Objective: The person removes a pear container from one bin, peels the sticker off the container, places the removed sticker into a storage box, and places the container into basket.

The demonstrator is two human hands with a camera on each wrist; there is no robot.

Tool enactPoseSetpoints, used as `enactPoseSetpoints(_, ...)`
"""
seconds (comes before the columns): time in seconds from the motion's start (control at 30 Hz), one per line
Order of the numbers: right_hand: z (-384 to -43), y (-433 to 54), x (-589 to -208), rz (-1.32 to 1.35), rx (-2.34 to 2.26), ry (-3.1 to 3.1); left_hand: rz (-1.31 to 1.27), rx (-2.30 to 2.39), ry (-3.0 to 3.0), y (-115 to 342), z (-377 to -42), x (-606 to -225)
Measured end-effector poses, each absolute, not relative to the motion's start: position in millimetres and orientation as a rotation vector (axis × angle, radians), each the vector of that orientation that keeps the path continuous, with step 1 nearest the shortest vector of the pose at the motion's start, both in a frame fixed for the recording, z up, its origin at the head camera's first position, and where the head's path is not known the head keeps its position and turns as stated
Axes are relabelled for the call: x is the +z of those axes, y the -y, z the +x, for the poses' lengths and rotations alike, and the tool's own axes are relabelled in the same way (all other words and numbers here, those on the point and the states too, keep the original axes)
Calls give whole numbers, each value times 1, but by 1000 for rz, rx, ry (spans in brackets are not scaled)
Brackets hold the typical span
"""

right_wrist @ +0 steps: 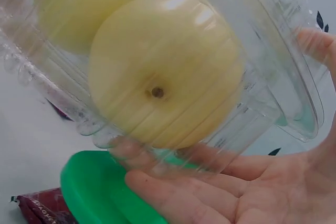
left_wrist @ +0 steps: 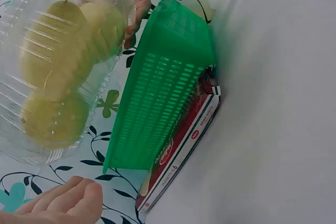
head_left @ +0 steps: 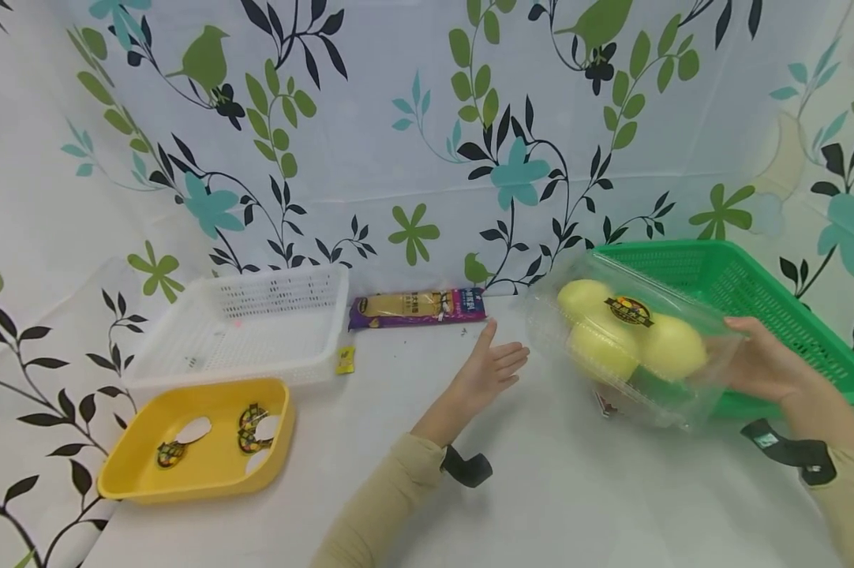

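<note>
A clear plastic clamshell box (head_left: pixel 668 406) holds several pale yellow-green pears (head_left: pixel 672 347) and has a dark oval label on its lid. My right hand (head_left: pixel 764 363) grips it at its right end, thumb on the upper side and fingers beneath, as the right wrist view shows. Raised and tilted, the box hangs just in front of the green basket (head_left: pixel 690 268). To the left of the box is my left hand (head_left: pixel 487 367), fingers extended, palm toward the box and touching nothing.
Behind the box, a red-and-white packet (left_wrist: pixel 176 161) lies against the green basket. At left stand a white basket (head_left: pixel 274 327) and a yellow tray (head_left: pixel 207 473) with oval labels in it. A purple packet (head_left: pixel 416 308) and a small yellow sachet (head_left: pixel 345 360) lie along the back.
</note>
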State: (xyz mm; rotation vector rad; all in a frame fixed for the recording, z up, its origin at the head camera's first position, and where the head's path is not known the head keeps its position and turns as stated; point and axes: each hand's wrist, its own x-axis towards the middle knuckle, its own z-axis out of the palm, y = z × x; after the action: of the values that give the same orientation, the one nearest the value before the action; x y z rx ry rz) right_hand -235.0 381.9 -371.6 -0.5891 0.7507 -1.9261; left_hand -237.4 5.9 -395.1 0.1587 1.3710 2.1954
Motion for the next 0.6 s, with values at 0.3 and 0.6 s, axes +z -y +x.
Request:
enactPoseSetpoints(0.3, -229, -365, -374, -685, -1870, -897, 163, 2115, -1508, 5, -232, -394)
enactPoseSetpoints(0.6, -218, -338, -369, -678, -1859, -982, 250, 2104, -1513, 26, -226, -388)
